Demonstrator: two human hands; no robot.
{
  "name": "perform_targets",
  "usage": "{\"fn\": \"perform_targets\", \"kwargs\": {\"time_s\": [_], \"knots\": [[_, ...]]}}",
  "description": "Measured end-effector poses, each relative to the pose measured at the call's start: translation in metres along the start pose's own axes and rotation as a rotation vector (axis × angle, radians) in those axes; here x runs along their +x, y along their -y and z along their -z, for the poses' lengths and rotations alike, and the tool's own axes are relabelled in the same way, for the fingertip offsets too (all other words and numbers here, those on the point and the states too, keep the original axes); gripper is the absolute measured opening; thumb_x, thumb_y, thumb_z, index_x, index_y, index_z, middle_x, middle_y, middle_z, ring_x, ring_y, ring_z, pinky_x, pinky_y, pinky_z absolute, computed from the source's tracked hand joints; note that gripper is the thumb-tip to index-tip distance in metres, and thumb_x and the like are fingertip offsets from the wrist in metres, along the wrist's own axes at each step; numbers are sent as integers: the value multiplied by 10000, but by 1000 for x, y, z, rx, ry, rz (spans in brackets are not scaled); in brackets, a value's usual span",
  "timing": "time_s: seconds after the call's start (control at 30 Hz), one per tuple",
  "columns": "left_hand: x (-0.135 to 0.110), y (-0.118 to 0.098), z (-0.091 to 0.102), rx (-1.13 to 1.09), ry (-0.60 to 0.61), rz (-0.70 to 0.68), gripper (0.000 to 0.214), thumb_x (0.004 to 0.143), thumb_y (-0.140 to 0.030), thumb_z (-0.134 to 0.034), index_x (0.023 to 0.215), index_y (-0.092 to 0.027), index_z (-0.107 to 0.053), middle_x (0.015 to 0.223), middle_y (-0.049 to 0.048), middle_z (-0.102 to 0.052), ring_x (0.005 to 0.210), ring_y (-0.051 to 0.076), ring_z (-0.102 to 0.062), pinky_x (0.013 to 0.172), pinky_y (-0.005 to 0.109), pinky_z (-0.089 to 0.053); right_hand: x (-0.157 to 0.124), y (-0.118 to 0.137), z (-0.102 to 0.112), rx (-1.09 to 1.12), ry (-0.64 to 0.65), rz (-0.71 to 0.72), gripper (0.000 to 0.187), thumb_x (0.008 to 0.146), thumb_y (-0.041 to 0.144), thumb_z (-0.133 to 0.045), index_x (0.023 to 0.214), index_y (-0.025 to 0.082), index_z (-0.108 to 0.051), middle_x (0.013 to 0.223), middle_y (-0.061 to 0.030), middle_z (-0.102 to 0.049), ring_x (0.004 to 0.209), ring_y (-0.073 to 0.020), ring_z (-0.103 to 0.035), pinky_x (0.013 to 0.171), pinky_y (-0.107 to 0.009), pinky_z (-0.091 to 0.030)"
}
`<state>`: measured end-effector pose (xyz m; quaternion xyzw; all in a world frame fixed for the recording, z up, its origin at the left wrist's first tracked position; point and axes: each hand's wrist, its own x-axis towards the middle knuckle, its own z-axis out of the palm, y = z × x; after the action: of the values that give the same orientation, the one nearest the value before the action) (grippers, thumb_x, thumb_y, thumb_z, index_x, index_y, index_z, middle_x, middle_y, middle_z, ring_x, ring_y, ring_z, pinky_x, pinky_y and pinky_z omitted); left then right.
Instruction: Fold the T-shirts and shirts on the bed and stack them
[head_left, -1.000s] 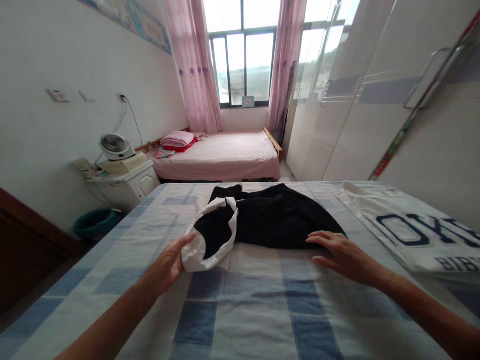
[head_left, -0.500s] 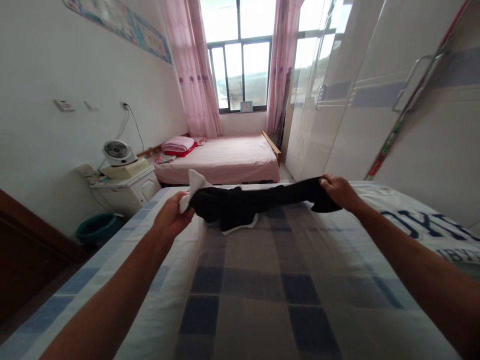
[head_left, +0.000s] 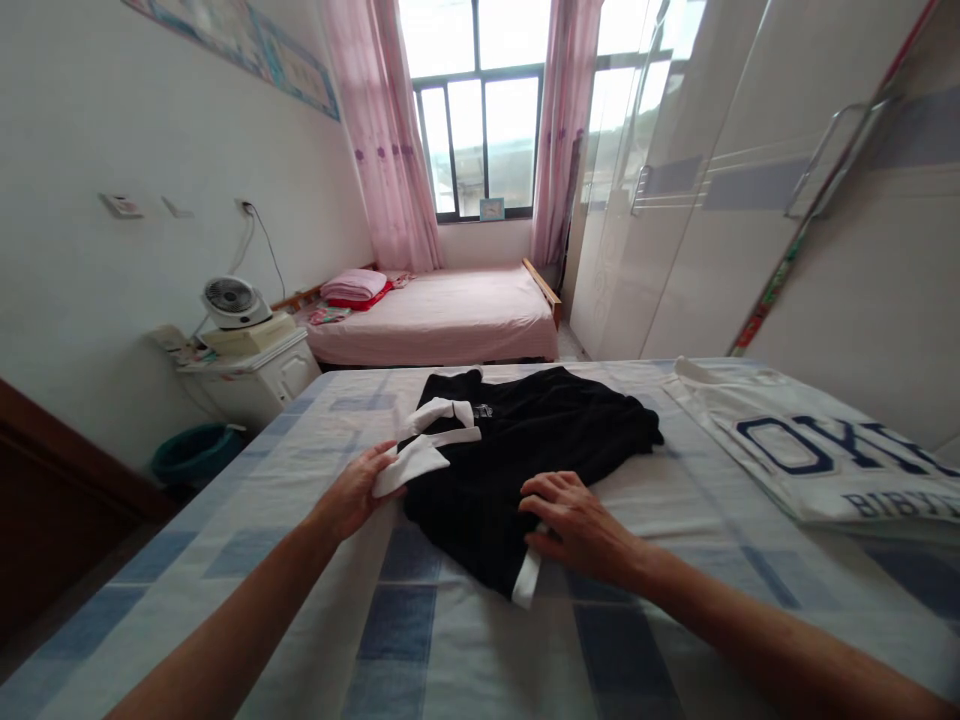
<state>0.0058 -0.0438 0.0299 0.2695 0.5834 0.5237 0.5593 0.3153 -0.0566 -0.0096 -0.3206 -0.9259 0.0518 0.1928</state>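
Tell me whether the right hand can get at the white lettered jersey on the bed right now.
Probably yes: the right hand rests on the black garment, and only bare bedspread lies between it and the white jersey.

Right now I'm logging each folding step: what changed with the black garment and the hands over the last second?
Half a second ago both hands held the black garment stretched above the checked bed; it now lies on it again, nearer the person. The left hand keeps its grip on the white trim; the right hand let go and rests flat on the near edge. The white jersey stayed put.
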Motion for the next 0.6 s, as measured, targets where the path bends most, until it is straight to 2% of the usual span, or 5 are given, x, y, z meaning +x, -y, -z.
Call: {"fn": "perform_targets", "kwargs": {"time_s": [0.1,0.23,0.37,0.43,0.6], "knots": [[-6,-8,-2,28,30,12,459,737,-90,-636,1183,-171,-565,838,27,-661,582,118,-614,499,234,-555,14,-5,7,46,-85,-55,100,874,168,-489,845,189,-583,981,-66,-642,965,-193,-563,922,-404,-364],[-17,-23,15,96,207,-17,513,703,-155,-697,1206,-167,-599,907,63,-685,597,110,-605,511,190,-514,14,7,57,362,-149,-182,110,896,206,-446,861,185,-548,893,-44,-627,801,-142,-559,754,-291,-436],[-29,-39,47,387,395,-24,526,680,-307,-741,1192,-224,-651,991,65,-700,608,141,-605,450,188,-446,-5,36,107,680,270,-118,90,840,253,-560,857,181,-611,928,-31,-665,794,-133,-593,719,-239,-463],[-27,-42,60,578,381,0,584,645,-367,-761,1205,-244,-644,936,64,-713,650,195,-633,474,227,-468,-14,31,112,695,353,-148,157,825,315,-594,907,194,-649,977,-32,-680,859,-155,-618,770,-252,-481],[17,-34,63,826,26,-167,604,563,-496,-749,1064,-165,-682,715,66,-684,634,241,-639,520,276,-468,-42,-74,85,177,-196,-599,340,866,438,-453,1030,223,-658,1055,-72,-681,956,-232,-635,855,-367,-489]]}}
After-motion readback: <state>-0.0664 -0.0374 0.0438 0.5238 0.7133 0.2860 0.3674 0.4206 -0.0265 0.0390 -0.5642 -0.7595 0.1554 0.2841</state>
